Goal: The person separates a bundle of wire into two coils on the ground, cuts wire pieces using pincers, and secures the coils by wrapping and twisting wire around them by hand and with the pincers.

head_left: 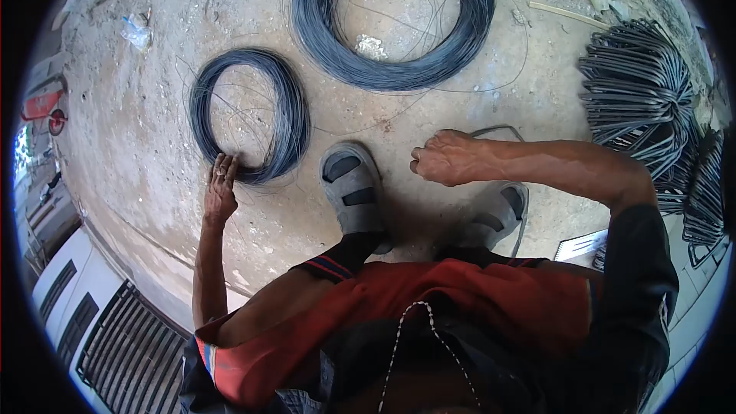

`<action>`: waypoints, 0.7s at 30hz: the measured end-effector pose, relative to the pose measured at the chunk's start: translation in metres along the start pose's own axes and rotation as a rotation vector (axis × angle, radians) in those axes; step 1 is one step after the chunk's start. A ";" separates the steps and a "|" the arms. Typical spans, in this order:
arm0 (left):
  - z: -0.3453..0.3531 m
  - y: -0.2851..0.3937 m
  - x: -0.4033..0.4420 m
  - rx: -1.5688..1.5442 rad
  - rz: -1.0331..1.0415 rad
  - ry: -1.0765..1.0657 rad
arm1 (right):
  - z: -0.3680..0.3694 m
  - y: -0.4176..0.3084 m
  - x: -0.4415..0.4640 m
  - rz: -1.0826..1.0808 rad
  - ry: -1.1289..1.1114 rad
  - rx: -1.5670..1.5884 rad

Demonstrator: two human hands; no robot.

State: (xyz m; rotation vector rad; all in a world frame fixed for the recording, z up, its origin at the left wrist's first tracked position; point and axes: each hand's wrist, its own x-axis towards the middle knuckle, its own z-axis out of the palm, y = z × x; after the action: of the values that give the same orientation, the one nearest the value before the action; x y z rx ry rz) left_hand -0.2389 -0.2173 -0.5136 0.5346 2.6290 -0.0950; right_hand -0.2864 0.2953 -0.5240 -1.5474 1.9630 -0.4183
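The smaller coil of dark wire [293,111] lies on the concrete floor to the left. My left hand [221,188] is at its near lower edge, with the fingers closed over the strands. In front of my right sandal, my right hand [448,158] is closed in a fist, apart from both coils. What it holds, if anything, is hidden. A thin dark strip [502,129] curves out behind the right wrist. Ahead lies the larger wire coil [391,77], with loose strands crossing its middle.
My sandals [360,207] stand between my hands. Stacks of bent steel bars [636,92] lie at the right, near a wooden stick [567,14]. A plastic bag [136,31] and a red wheelbarrow [42,106] are at the left, above a metal grille [134,356].
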 end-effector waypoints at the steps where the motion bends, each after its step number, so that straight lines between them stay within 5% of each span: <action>1: -0.005 0.004 -0.003 0.025 -0.028 -0.024 | 0.011 -0.003 -0.002 -0.040 0.018 0.021; 4: -0.045 0.026 -0.003 0.131 -0.197 -0.076 | 0.031 -0.006 -0.005 -0.025 0.033 0.249; 6: -0.070 0.054 0.006 0.094 -0.165 0.241 | 0.022 -0.005 -0.013 -0.044 0.154 0.029; 10: -0.103 0.146 0.054 -0.357 0.032 0.526 | 0.035 -0.002 -0.020 0.038 0.348 -0.052; 18: -0.061 0.258 0.126 -0.700 0.297 0.379 | 0.031 -0.016 -0.046 0.325 0.175 0.156; 21: -0.018 0.250 0.095 -0.721 0.630 0.169 | 0.019 -0.022 -0.053 0.439 0.003 0.253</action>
State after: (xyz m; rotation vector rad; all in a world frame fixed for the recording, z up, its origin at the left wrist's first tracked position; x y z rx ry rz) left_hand -0.2285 0.0495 -0.5343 1.0753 2.2774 1.0738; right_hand -0.2500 0.3421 -0.5116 -0.9273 2.0856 -0.4591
